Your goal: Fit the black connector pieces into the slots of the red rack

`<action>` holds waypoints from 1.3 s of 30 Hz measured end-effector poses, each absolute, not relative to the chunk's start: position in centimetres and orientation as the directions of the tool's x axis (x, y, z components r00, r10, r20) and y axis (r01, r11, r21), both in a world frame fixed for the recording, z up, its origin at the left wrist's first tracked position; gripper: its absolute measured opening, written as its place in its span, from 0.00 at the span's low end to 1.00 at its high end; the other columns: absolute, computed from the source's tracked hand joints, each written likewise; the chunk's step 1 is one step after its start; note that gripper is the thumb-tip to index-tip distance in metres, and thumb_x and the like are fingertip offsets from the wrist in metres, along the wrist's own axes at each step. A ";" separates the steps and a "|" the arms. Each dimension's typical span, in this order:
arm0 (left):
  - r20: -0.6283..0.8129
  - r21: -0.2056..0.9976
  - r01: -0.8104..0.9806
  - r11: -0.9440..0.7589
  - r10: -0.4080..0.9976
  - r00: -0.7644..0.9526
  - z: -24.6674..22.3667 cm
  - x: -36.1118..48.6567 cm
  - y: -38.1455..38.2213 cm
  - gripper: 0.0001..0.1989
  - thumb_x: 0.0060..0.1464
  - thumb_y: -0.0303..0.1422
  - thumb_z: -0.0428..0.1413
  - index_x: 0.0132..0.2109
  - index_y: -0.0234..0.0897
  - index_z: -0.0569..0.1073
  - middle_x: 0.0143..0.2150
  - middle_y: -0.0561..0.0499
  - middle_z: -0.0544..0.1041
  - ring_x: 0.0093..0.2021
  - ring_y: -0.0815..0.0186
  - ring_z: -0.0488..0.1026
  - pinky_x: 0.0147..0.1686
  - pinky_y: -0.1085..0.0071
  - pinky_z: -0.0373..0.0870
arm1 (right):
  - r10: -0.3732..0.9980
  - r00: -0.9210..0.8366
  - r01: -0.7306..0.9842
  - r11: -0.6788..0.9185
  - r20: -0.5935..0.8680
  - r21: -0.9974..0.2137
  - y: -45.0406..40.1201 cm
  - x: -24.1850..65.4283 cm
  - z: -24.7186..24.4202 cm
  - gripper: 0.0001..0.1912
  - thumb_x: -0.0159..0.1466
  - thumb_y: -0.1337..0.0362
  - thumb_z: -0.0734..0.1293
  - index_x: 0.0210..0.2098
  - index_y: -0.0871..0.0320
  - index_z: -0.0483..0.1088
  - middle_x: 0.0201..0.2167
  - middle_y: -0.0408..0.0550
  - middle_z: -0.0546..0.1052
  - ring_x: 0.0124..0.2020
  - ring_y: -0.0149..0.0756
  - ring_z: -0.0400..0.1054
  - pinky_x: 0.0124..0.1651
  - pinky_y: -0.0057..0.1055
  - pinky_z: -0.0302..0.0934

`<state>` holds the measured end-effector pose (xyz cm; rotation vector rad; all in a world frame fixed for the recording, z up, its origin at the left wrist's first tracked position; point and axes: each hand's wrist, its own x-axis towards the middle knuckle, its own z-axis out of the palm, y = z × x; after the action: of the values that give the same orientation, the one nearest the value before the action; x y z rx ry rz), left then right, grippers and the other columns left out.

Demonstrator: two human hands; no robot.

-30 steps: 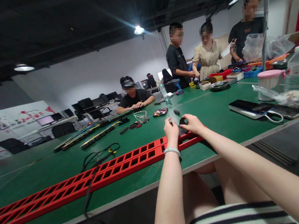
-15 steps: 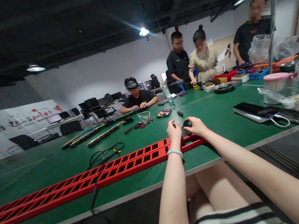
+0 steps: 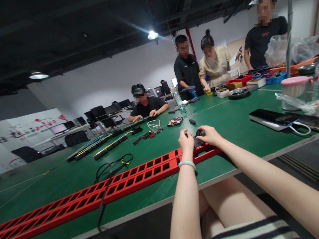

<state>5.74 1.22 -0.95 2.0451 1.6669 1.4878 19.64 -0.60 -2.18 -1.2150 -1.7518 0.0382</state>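
Both my hands are over the right end of a long red slotted rail (image 3: 142, 176) that lies along the table's front edge. My left hand (image 3: 186, 142) is closed, and a small dark piece shows at its fingertips, too small to name. My right hand (image 3: 210, 136) pinches a small black part (image 3: 199, 133) between thumb and fingers. Under and between the hands sits a dark block (image 3: 198, 142) at the rail, partly hidden by my fingers. A loose black piece (image 3: 192, 121) lies just beyond them.
A black cable (image 3: 105, 186) crosses the rail and hangs off the green table (image 3: 159, 199). To the right lie phones (image 3: 273, 119) and a pink-lidded cup (image 3: 293, 92). Wired black strips (image 3: 113, 144) rest at left. A co-worker (image 3: 145, 105) sits across; several people stand behind.
My hands stay in nearly the same place and grip. The view has shifted slightly. Across the table, the seated co-worker's hands have moved apart.
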 end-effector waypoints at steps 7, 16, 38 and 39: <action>0.561 0.603 0.698 -0.385 0.827 -0.028 -1.4 5.7 1.6 0.09 0.50 0.31 0.48 0.38 0.36 0.69 0.33 0.47 0.75 0.34 0.66 0.71 0.38 0.71 0.64 | 0.800 -0.007 0.708 0.428 0.600 -0.562 -0.1 19.9 -2.4 0.18 0.49 0.56 0.67 0.37 0.59 0.69 0.34 0.49 0.74 0.32 0.34 0.67 0.37 0.28 0.60; 0.433 0.692 0.668 -0.275 0.898 -0.078 -2.0 4.8 3.1 0.07 0.46 0.30 0.50 0.34 0.36 0.71 0.32 0.48 0.75 0.34 0.66 0.71 0.39 0.70 0.64 | 0.837 -0.002 0.717 0.383 0.547 -0.583 0.3 19.9 -2.9 0.17 0.48 0.55 0.67 0.35 0.58 0.69 0.34 0.50 0.74 0.36 0.38 0.68 0.38 0.29 0.60; 0.474 0.475 0.665 -0.576 0.805 0.358 -0.8 3.0 -0.4 0.08 0.48 0.28 0.50 0.35 0.37 0.72 0.36 0.50 0.75 0.37 0.66 0.70 0.41 0.71 0.64 | 0.879 -0.175 0.407 0.475 0.444 -0.780 0.4 22.8 -2.6 0.17 0.48 0.59 0.68 0.35 0.60 0.69 0.32 0.47 0.74 0.33 0.33 0.68 0.36 0.28 0.61; 0.473 0.449 0.680 -0.580 0.800 0.370 -0.8 3.0 -0.5 0.08 0.49 0.28 0.49 0.35 0.37 0.72 0.36 0.50 0.75 0.37 0.66 0.70 0.41 0.71 0.64 | 0.876 -0.181 0.432 0.480 0.448 -0.763 0.3 22.9 -2.6 0.17 0.47 0.60 0.68 0.35 0.60 0.69 0.32 0.47 0.74 0.33 0.33 0.68 0.36 0.28 0.61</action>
<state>2.97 -0.47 -0.80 2.4474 1.3370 1.0000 22.93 0.28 -2.63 -1.1054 -1.7975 0.5986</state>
